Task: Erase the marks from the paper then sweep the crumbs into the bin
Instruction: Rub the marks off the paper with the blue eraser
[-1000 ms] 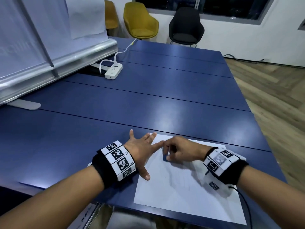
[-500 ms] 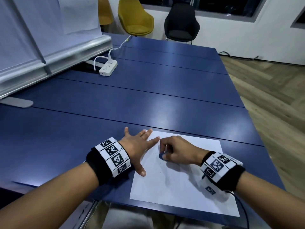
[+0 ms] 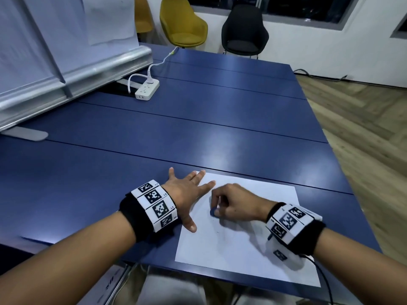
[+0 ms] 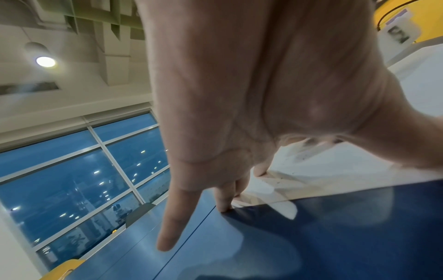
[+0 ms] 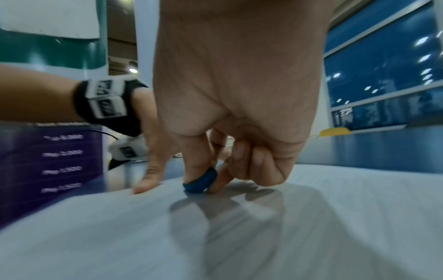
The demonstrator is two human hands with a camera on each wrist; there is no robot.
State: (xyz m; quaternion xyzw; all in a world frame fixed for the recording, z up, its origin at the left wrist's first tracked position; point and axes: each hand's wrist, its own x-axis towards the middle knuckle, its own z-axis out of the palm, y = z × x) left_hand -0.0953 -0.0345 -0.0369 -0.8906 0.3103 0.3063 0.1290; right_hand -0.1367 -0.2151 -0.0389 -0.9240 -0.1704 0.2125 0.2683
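A white sheet of paper [image 3: 242, 245] lies on the blue table [image 3: 198, 139] near its front edge. My right hand [image 3: 231, 203] pinches a small blue eraser [image 3: 212, 212] between thumb and fingers and holds it down on the paper's upper left part; the eraser [image 5: 200, 181] shows clearly in the right wrist view. My left hand [image 3: 187, 192] lies flat with spread straight fingers over the paper's left edge, fingertips [image 4: 225, 206] on the table and sheet. Faint grey marks [image 3: 218, 231] sit just below the eraser. No bin is in view.
A white power strip [image 3: 147, 90] with its cable lies far back left, beside a whiteboard base [image 3: 72, 69]. Yellow chairs [image 3: 182, 25] and a black chair [image 3: 243, 29] stand beyond the table. Wooden floor [image 3: 363, 128] lies to the right.
My right hand with the eraser has slid a little down and left along the paper, toward me. The left hand stays pressed flat at the paper's edge.
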